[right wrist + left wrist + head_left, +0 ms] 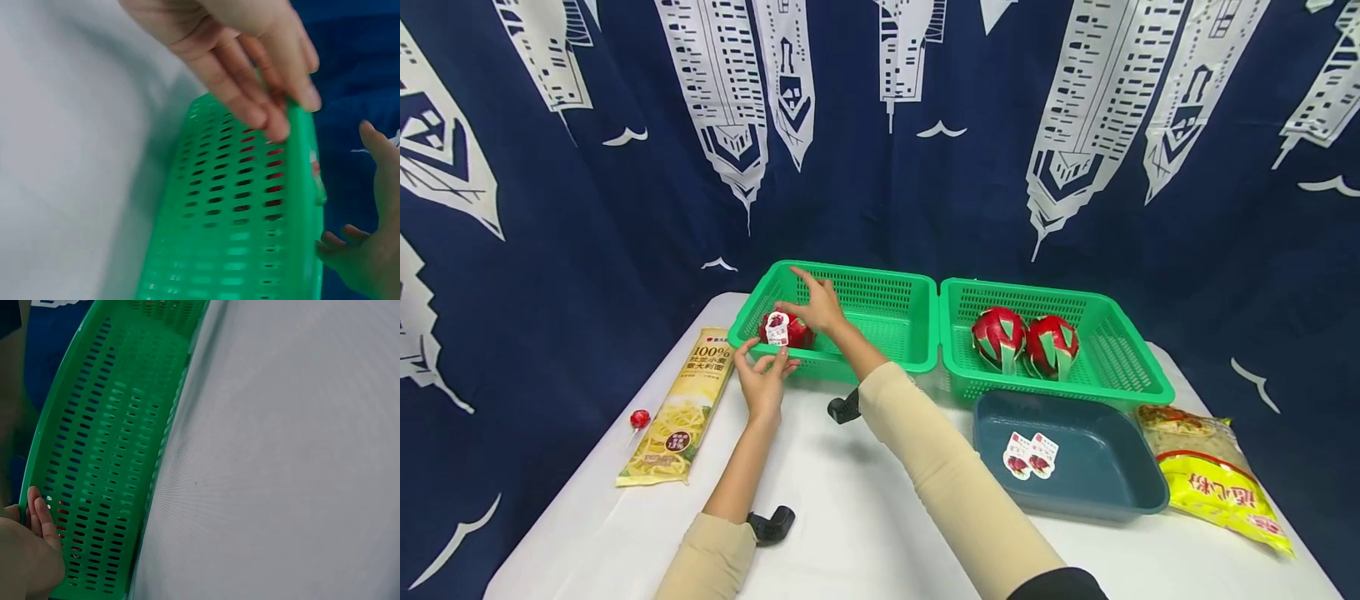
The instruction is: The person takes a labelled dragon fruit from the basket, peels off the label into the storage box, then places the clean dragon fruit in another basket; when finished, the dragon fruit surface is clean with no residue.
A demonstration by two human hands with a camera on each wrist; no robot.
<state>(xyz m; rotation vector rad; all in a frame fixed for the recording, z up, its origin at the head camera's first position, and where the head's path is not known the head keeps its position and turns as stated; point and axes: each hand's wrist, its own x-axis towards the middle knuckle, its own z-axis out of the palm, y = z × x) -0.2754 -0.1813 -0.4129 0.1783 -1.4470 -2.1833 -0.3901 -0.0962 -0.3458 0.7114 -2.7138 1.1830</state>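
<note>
A red dragon fruit (799,333) bearing a white sticker lies in the front left corner of the left green basket (880,360). My left hand (763,382) grips that basket's front rim, fingers against the slotted outer wall and thumb at the rim; the left wrist view shows this hand (39,540) on the wall too. Just above the fruit is my right hand (817,308), thumb and fingers spread apart and holding nothing. In the right wrist view the right hand (375,231) is beside the rim, across from the left hand (250,56).
Two dragon fruits (1000,333) sit in the right green basket (1120,392). Before it, a dark blue tray (1097,500) holds two stickers (1030,455). A yellow noodle bag (1213,475) lies at right. A pasta packet (681,417) and red lollipop (639,419) lie at left.
</note>
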